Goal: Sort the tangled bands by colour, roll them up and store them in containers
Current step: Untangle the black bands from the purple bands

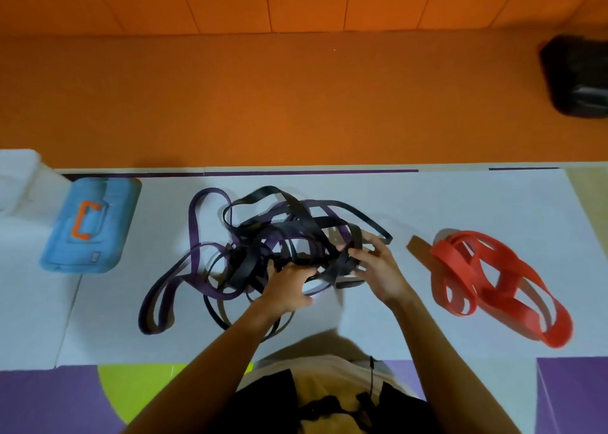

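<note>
A tangle of black bands (296,233) and purple bands (194,233) lies in the middle of the white table (460,203). My left hand (289,285) grips black strands at the tangle's near edge. My right hand (378,269) has its fingers spread and hooked into the black bands on the tangle's right side. A separate heap of red bands (493,279) lies to the right, apart from both hands. A blue container (88,226) with an orange latch sits at the table's left.
A white container (19,183) stands at the far left edge, beside the blue one. A brown strip (419,249) lies between the tangle and the red heap. A black object (579,74) rests on the orange floor at the far right.
</note>
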A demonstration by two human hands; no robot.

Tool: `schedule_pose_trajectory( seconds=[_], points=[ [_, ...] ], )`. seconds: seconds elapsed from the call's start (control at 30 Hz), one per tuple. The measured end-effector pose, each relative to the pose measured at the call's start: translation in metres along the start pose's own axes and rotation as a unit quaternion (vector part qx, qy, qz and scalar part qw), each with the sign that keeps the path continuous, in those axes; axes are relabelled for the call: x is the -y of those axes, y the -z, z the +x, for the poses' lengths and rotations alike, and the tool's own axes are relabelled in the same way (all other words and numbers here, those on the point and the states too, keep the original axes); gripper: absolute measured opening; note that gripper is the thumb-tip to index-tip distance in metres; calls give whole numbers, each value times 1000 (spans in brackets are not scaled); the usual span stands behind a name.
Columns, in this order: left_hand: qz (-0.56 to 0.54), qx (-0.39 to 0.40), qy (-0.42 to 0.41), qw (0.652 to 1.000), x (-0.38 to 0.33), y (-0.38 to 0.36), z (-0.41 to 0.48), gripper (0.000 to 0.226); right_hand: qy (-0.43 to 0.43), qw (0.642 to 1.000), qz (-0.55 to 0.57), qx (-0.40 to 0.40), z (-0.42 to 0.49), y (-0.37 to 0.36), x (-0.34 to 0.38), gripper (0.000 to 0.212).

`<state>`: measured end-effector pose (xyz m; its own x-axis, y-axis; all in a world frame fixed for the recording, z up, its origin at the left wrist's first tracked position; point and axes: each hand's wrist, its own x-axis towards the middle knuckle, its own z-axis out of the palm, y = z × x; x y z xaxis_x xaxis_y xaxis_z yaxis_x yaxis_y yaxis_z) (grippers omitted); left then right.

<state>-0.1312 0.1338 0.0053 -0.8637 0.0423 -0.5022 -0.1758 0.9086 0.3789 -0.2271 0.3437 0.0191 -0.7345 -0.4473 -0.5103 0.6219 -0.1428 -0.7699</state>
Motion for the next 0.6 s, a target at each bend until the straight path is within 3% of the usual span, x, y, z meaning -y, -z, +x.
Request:
schedule_pose_trajectory(
  seconds=[0.2, 0.37, 0.5, 0.6],
  points=[
    [139, -26, 46, 989, 14, -4, -9, 69, 3, 998, 19, -52, 0, 2, -3, 33],
    [156, -60, 92, 982, 39, -4, -23, 77, 4, 995, 22, -93, -5, 5, -2, 25],
    [111, -90, 42, 989, 72, -2, -34, 72, 11, 987, -10, -161, -7, 5, -9, 23],
    [19, -120, -40, 992, 96, 8, -42, 52, 18, 976, -79, -204, -6, 4, -16, 30]
  ],
)
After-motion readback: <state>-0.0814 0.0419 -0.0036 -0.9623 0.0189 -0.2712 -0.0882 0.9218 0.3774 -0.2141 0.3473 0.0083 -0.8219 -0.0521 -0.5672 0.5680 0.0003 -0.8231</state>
